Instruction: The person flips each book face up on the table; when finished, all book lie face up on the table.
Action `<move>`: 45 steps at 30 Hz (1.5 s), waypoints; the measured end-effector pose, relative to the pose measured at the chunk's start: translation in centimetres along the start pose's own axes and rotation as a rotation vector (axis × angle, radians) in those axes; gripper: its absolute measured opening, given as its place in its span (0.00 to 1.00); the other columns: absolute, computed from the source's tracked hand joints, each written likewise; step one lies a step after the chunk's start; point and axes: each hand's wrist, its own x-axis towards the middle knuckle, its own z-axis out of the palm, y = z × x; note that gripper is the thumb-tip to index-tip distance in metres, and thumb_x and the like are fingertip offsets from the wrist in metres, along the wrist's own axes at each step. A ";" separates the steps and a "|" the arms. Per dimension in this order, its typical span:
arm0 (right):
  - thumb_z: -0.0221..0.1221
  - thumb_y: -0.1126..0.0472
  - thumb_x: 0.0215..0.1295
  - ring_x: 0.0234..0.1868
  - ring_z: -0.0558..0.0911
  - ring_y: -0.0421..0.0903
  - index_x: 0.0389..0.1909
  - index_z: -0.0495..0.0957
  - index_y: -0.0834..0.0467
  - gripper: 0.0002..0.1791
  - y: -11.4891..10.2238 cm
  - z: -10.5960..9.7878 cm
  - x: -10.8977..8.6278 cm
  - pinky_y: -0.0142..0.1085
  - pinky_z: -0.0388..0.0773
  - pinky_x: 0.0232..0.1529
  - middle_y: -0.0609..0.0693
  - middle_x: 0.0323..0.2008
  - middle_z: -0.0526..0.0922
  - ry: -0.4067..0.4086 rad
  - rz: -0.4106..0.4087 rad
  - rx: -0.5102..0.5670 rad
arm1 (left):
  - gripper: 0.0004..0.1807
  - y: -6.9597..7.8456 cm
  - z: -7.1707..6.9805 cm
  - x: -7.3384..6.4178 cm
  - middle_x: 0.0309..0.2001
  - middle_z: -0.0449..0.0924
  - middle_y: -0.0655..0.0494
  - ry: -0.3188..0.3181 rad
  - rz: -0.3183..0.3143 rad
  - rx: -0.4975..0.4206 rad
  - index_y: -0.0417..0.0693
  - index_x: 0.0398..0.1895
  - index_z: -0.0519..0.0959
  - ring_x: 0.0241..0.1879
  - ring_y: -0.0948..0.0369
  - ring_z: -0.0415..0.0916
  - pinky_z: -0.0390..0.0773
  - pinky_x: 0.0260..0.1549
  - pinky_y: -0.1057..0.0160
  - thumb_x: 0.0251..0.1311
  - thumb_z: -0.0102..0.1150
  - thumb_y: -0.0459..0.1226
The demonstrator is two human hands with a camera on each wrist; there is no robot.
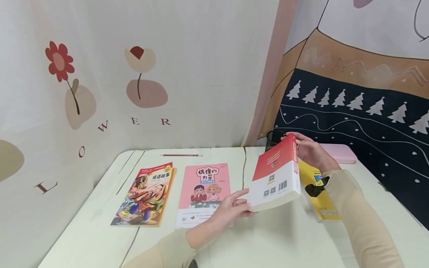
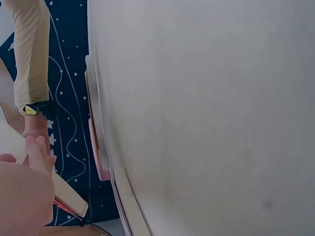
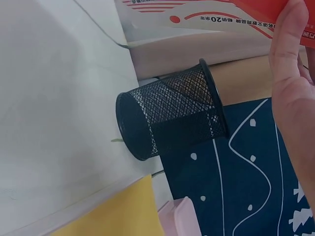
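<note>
A thick red and white book (image 1: 273,175) is raised and tilted above the table, its barcoded back cover towards the head camera. My left hand (image 1: 231,208) pinches its lower left corner, thumb over the cover. At the top, near the red spine, my right hand (image 1: 310,150) grips the book's upper edge. In the right wrist view the right hand (image 3: 295,88) holds a red part of the book (image 3: 256,10). The left wrist view shows the left hand (image 2: 24,196) at the pages, most of it seen from behind.
Flat on the table (image 1: 268,242) lie a colourful storybook (image 1: 144,197), a pink book (image 1: 204,190) and, under the right forearm, a yellow book (image 1: 318,190). Towards the back are a pencil (image 1: 182,155), a black mesh pen holder (image 3: 172,113) and a pink case (image 1: 338,152).
</note>
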 end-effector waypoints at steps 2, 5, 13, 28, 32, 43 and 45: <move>0.33 0.69 0.66 0.50 0.73 0.46 0.55 0.67 0.54 0.22 0.1 -0.1 0.0 0.41 0.65 0.52 0.50 0.54 0.70 0.005 0.001 0.007 | 0.28 0.1 0.1 -0.1 0.43 0.75 0.40 0.005 0.011 0.022 0.36 0.60 0.59 0.36 0.52 0.77 0.76 0.38 0.60 0.56 0.52 0.27; 0.33 0.69 0.67 0.50 0.73 0.46 0.55 0.67 0.54 0.21 0.2 -0.1 -0.1 0.41 0.65 0.52 0.50 0.54 0.71 0.018 0.001 0.012 | 0.28 0.2 0.2 -0.2 0.42 0.76 0.40 0.013 0.035 0.048 0.38 0.60 0.59 0.34 0.51 0.78 0.76 0.37 0.60 0.55 0.53 0.28; 0.35 0.67 0.68 0.48 0.74 0.45 0.54 0.69 0.53 0.19 0.4 -0.3 -0.2 0.39 0.67 0.51 0.48 0.52 0.73 0.081 0.013 0.043 | 0.17 0.3 0.2 -0.1 0.43 0.76 0.40 0.033 0.118 0.085 0.35 0.50 0.66 0.37 0.48 0.77 0.77 0.36 0.59 0.57 0.52 0.29; 0.35 0.68 0.69 0.48 0.75 0.45 0.51 0.70 0.56 0.19 0.9 -1.1 -0.3 0.33 0.68 0.51 0.50 0.48 0.76 0.093 0.012 0.090 | 0.18 0.0 0.4 -0.1 0.38 0.78 0.44 0.054 0.182 0.192 0.39 0.46 0.69 0.30 0.63 0.75 0.75 0.32 0.69 0.51 0.59 0.29; 0.36 0.67 0.69 0.44 0.76 0.45 0.50 0.69 0.57 0.16 0.9 -1.0 -0.2 0.32 0.70 0.48 0.51 0.45 0.78 0.114 0.046 0.039 | 0.17 -0.2 0.5 0.0 0.38 0.78 0.42 0.076 0.177 0.226 0.41 0.44 0.68 0.30 0.63 0.75 0.75 0.31 0.69 0.50 0.59 0.29; 0.42 0.64 0.68 0.38 0.77 0.43 0.46 0.71 0.52 0.11 0.8 -0.6 -0.1 0.30 0.73 0.43 0.47 0.39 0.78 0.218 0.110 -0.091 | 0.18 -0.3 0.6 0.1 0.35 0.78 0.45 0.143 0.132 0.293 0.43 0.43 0.66 0.29 0.62 0.76 0.71 0.28 0.68 0.49 0.61 0.30; 0.42 0.64 0.68 0.37 0.77 0.43 0.45 0.71 0.52 0.11 0.8 -0.5 0.0 0.29 0.73 0.42 0.47 0.38 0.77 0.221 0.110 -0.096 | 0.18 -0.4 0.5 0.2 0.34 0.78 0.45 0.144 0.128 0.297 0.43 0.43 0.66 0.28 0.62 0.76 0.72 0.27 0.67 0.49 0.60 0.30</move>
